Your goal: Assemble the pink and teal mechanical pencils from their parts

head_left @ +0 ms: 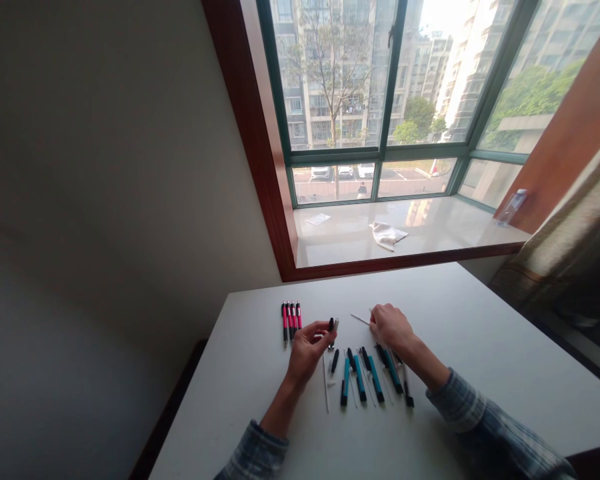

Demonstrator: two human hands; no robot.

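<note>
We note: left hand (307, 353) pinching black pen part (331, 331) | right hand (387, 327) curled at white refill (360, 319), grip unclear | pink pens (291, 322) left hand's 11 o'clock | teal pens (360, 380) its 4 o'clock

The left hand (307, 353) is raised in a pinch; the right hand (390, 327) curls palm-down.

ok so by my count that's 4 pink pens (291, 322), 4 teal pen barrels (360, 379) and 3 white cars (345, 172) parked outside
</note>
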